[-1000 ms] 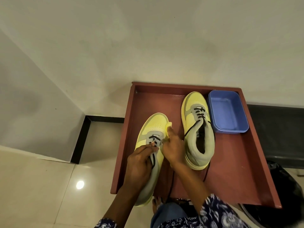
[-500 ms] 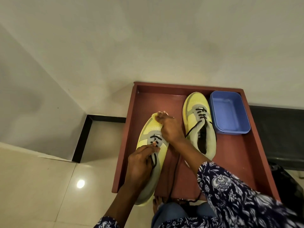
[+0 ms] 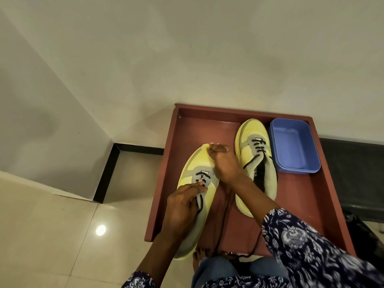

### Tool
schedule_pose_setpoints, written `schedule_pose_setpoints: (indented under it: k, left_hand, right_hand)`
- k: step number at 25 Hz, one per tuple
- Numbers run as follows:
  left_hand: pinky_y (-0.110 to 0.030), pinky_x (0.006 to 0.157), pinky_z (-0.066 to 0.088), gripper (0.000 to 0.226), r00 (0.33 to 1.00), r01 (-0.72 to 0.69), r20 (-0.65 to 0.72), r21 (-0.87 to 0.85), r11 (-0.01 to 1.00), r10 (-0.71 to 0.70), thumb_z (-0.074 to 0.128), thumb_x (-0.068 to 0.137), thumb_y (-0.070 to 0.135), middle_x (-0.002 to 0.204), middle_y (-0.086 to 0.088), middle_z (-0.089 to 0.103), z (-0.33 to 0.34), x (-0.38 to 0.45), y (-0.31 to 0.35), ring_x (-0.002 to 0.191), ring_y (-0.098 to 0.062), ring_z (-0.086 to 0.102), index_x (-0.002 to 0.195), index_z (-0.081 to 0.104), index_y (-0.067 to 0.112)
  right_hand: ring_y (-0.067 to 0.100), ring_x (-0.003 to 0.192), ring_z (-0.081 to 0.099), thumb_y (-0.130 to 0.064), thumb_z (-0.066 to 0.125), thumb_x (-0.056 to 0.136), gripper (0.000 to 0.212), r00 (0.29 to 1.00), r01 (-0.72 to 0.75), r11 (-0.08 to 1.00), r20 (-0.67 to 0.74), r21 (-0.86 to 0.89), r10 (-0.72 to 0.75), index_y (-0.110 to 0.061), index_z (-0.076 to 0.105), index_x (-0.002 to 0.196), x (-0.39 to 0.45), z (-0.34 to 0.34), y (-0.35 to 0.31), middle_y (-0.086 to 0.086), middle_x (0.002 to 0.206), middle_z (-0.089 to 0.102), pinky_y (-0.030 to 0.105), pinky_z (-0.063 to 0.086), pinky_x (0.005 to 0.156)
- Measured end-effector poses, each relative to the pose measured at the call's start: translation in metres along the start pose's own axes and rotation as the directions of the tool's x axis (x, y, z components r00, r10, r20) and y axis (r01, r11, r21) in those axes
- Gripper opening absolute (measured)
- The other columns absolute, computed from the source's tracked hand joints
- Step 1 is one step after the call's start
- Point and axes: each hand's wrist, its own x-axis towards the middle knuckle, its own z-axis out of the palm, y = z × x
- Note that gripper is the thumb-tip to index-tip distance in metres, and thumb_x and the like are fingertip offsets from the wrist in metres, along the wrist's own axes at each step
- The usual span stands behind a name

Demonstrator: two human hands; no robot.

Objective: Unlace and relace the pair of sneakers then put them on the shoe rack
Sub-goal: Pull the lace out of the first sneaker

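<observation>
Reddish-brown shoe rack (image 3: 307,206) against pale wall, lacing step in hand on near sneaker (image 3: 200,173) — left hand (image 3: 182,206) pinches black lace (image 3: 200,201) at eyelets, right hand (image 3: 223,163) grips its toe — far sneaker (image 3: 254,161) beside blue tub (image 3: 293,146); next move likely needs steady lace feed.

This looks like a home, at an entry or hallway corner: glossy cream floor tiles (image 3: 41,235) with a black skirting strip (image 3: 108,169) meet plain painted walls (image 3: 187,48), and a low reddish-brown wooden shoe rack (image 3: 166,183) stands against the wall, bearing yellow sneakers (image 3: 252,132) and a blue plastic tub (image 3: 295,146).
</observation>
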Motion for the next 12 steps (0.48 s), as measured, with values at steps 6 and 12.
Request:
schedule_pose_setpoints:
  k: [6,12]
  left_hand:
    - [0.0,0.095,0.034,0.037,1.0,-0.023,-0.004,-0.028,0.999,0.023,0.04,0.079,0.012,0.099,-0.007,0.072,0.0,0.0,0.0,0.104,0.001,0.054,0.095,0.073,0.009]
    - [0.003,0.093,0.034,0.037,1.0,-0.011,-0.01,-0.034,0.999,0.01,0.04,0.081,0.016,0.096,-0.008,0.073,0.0,0.001,0.002,0.105,-0.005,0.054,0.095,0.073,0.008]
  right_hand:
    - [0.025,0.13,0.039,0.0,0.037,0.09,0.048,0.998,0.056,0.997,-0.006,-0.056,-0.056,-0.012,0.045,0.136,0.021,-0.004,-0.013,0.013,0.142,0.044,0.024,0.028,0.106]
    - [0.023,0.129,0.046,0.005,0.049,0.085,0.046,0.895,0.368,0.93,0.28,-0.02,-0.348,-0.011,0.056,0.127,0.023,-0.008,-0.033,0.006,0.136,0.054,0.032,0.032,0.11]
